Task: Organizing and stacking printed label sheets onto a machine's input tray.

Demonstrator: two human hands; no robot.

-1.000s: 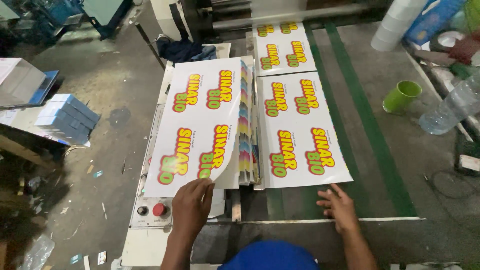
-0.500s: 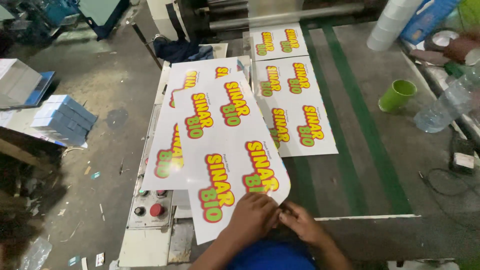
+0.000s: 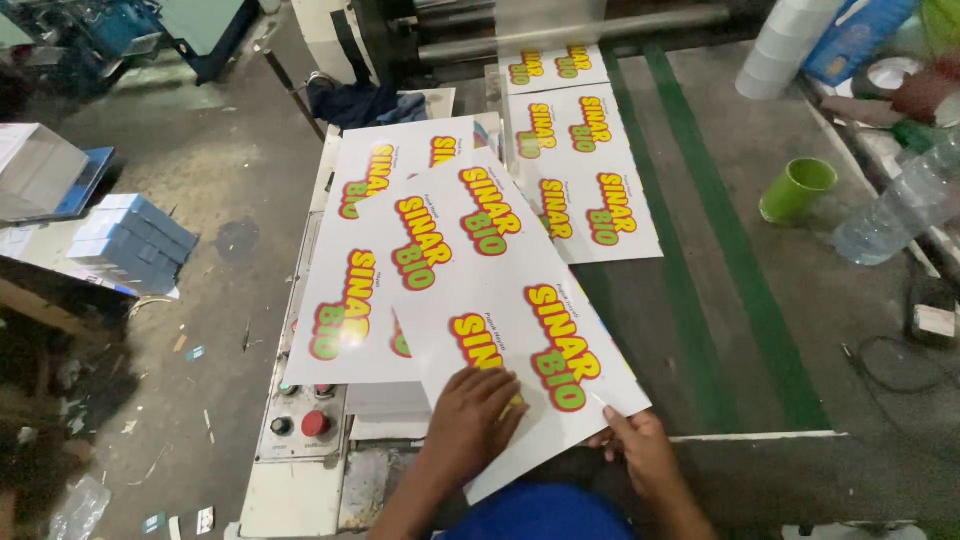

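I see my left hand [image 3: 475, 410] pressed flat, fingers released, on the printed sheet [image 3: 500, 310] at the conveyor's [image 3: 740, 330] near edge; my right hand [image 3: 640, 450] fingers pinch its near corner.

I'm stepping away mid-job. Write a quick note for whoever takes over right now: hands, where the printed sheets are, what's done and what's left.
Left hand: flat on top of the loose printed sheet, pressing its near edge.
Right hand: pinching that sheet's near right corner.
The sheet lies skewed across the stack on the left and partly over the belt.
More sheets lie on the belt, coming out of the machine.
Done: one sheet pulled off the belt.
Left: square it onto the stack; the sheets on the belt are untouched.
Control buttons sit just left of the left hand.
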